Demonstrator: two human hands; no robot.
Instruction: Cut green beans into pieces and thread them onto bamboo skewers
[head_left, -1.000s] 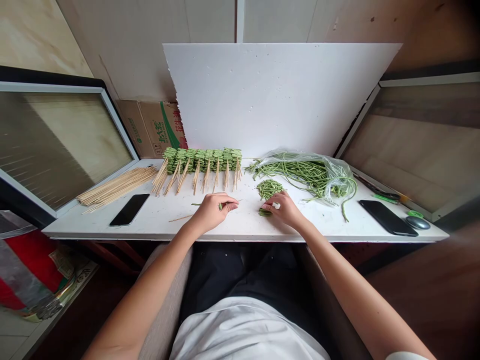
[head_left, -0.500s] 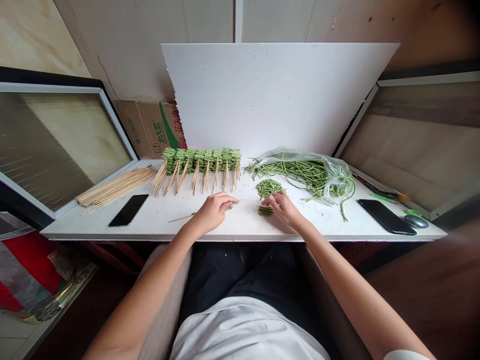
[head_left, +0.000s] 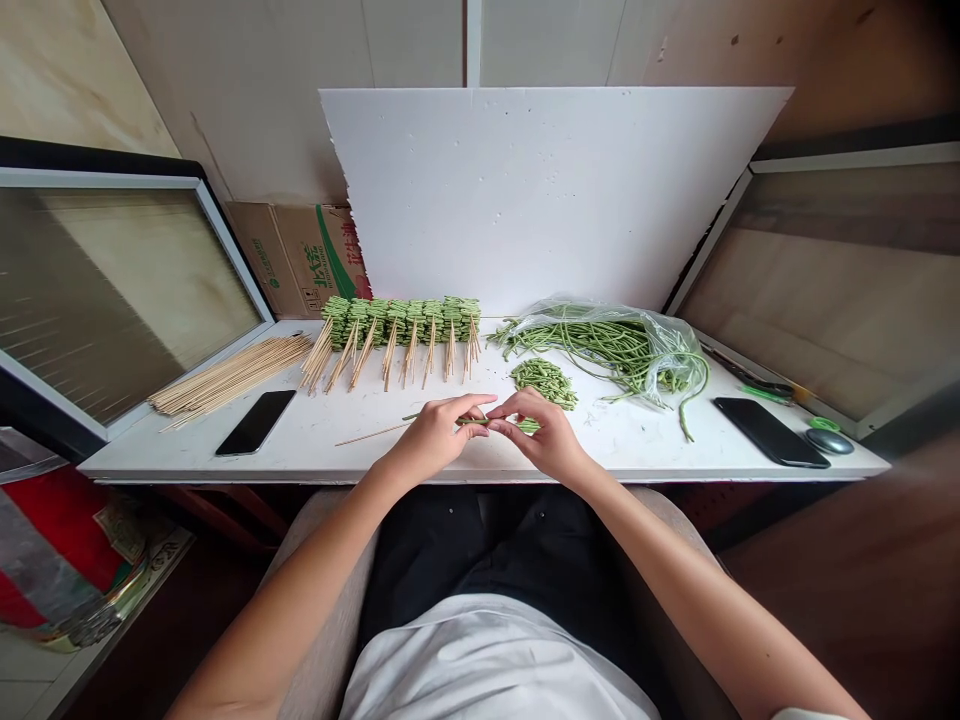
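Observation:
My left hand is closed around a thin bamboo skewer, whose bare end sticks out to the left over the white table. The fingertips of my right hand pinch a cut piece of green bean against the left fingertips. Where the skewer's tip meets the bean is hidden by the fingers. Just behind my right hand lies a heap of cut bean pieces. A few aligned pieces show partly beneath that hand.
Stacked bean skewers line the table's back, handles toward me. Loose bamboo skewers and a phone lie left. Long beans in a plastic bag are back right, with another phone at far right.
My right hand has moved left from the aligned pieces beside the heap and now meets my left hand, with a bean piece between the fingertips. My left hand has shifted slightly right.

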